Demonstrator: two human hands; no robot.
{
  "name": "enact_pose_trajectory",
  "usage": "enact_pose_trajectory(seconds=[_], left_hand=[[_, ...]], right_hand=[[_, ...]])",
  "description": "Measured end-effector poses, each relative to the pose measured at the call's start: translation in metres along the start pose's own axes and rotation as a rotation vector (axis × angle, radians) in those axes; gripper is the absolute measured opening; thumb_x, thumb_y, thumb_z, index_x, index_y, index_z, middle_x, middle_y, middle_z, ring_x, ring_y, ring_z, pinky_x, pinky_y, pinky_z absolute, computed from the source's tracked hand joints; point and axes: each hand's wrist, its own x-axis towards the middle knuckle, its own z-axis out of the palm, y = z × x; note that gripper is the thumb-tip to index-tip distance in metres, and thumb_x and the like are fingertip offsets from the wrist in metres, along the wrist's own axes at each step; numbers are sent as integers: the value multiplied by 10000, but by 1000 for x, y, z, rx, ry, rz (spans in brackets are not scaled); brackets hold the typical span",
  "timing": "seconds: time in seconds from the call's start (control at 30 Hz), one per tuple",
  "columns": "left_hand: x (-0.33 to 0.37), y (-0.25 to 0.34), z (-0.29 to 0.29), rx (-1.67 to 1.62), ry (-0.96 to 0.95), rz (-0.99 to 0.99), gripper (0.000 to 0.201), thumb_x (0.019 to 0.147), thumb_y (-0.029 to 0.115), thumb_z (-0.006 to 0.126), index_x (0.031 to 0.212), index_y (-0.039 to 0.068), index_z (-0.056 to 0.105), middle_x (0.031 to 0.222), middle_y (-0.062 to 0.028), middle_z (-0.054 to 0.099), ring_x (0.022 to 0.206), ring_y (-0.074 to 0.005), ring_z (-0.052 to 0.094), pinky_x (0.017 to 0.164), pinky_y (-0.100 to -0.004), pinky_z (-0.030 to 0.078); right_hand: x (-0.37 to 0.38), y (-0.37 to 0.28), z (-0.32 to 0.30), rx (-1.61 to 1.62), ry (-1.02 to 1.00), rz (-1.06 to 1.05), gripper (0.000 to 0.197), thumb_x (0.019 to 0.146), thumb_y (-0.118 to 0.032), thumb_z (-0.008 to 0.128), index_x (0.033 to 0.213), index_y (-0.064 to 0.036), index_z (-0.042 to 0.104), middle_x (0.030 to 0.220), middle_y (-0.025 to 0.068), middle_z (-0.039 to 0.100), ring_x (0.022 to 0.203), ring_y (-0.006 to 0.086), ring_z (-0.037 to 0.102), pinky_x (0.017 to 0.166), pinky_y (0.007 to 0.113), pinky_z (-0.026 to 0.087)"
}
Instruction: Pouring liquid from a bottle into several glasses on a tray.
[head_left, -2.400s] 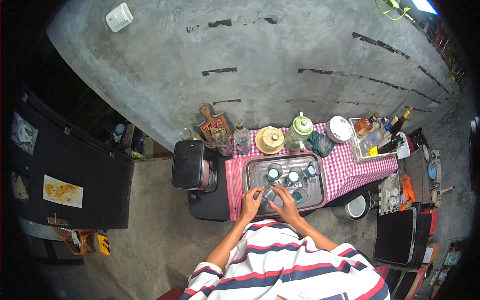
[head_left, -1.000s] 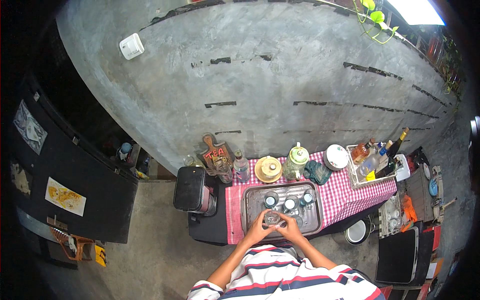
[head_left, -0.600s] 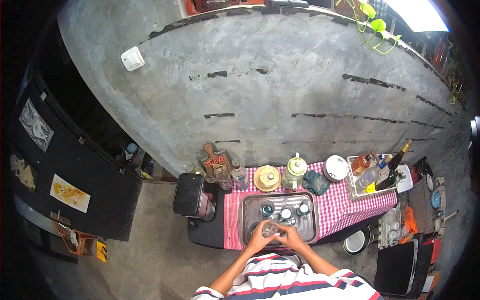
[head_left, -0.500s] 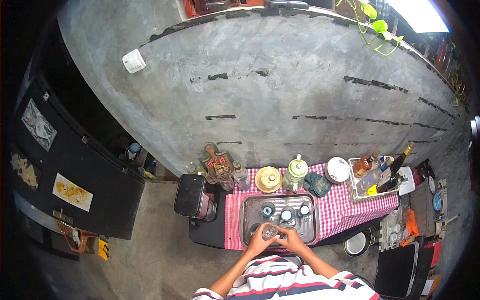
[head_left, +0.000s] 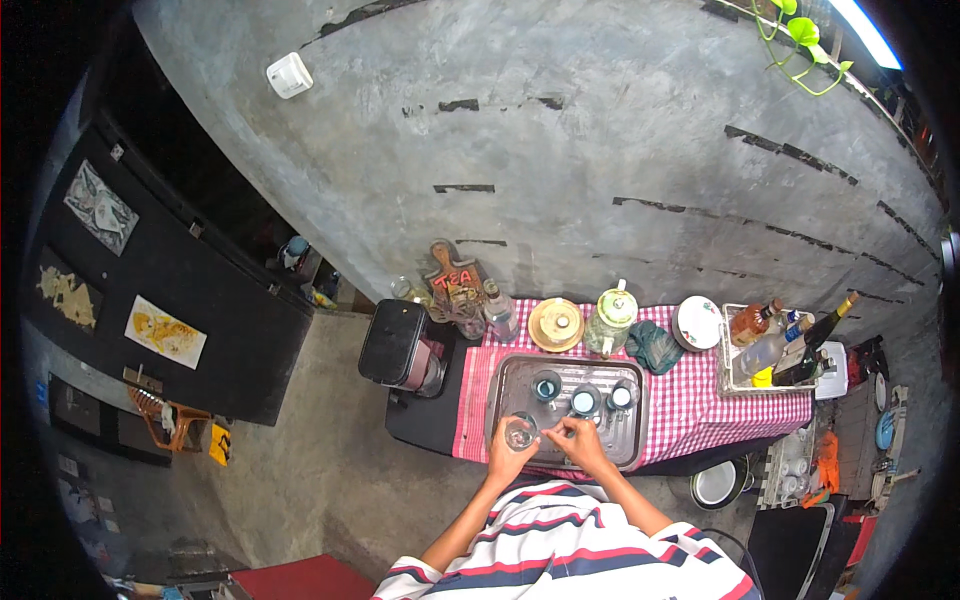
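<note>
My left hand (head_left: 507, 460) is closed around a clear drinking glass (head_left: 521, 431) with its open mouth facing up, over the near left part of a dark tray (head_left: 640, 440). Just to its right, my right hand (head_left: 578, 442) is apart from the glass. Its thumb and fingers come together in a pinch; anything between them is too small to make out. Farther back on the tray stand three glasses with pale bluish insides: one on the left (head_left: 546, 387), one in the middle (head_left: 584, 402) and one on the right (head_left: 621, 396).
Behind the tray stand a yellow lidded dish (head_left: 556, 327), a green-lidded glass jug (head_left: 613, 320), a dark crumpled cloth (head_left: 654, 347) and a white round container (head_left: 696, 323). A basket of bottles (head_left: 735, 380) is at right. A black machine (head_left: 394, 343) stands at left.
My right hand has come off the glass and moved slightly right. My left hand keeps the glass. The whole view has shifted, with the table now sitting higher in it.
</note>
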Motion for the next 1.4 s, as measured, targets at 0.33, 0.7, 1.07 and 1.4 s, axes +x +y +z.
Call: enact_pose_trajectory(seconds=[0.33, 0.7, 1.07, 1.4], left_hand=[[-13, 9, 3, -65, 81, -22, 440, 718, 130, 831, 1057, 43, 565, 911, -85, 679, 857, -177, 667, 789, -321, 520], [-23, 9, -7, 23, 100, -58, 459, 723, 147, 838, 1081, 39, 572, 914, -86, 671, 865, -174, 658, 795, -319, 516], [3, 4, -36, -34, 53, -90, 452, 734, 128, 832, 1093, 32, 574, 938, -93, 660, 867, -170, 645, 798, -319, 518], [34, -9, -92, -95, -80, -134, 466, 726, 132, 842, 1091, 30, 571, 935, -87, 655, 866, -153, 636, 793, -312, 515]], right_hand=[[27, 16, -7, 259, -26, 28, 164, 885, -94, 684, 1002, 2, 747, 688, 68, 695, 556, 78, 594, 518, 255, 462], [55, 13, -4, 167, 145, 18, 590, 916, -356, 678, 463, -22, 498, 418, -27, 422, 416, 51, 374, 404, 306, 276], [185, 0, -5, 68, 85, -178, 250, 853, -226, 712, 931, 8, 674, 733, 47, 633, 686, 111, 553, 646, 296, 464], [264, 19, 61, 99, 68, -82, 927, 665, -206, 879, 1433, -33, 390, 1335, 189, 510, 1184, 277, 550, 992, 371, 461]])
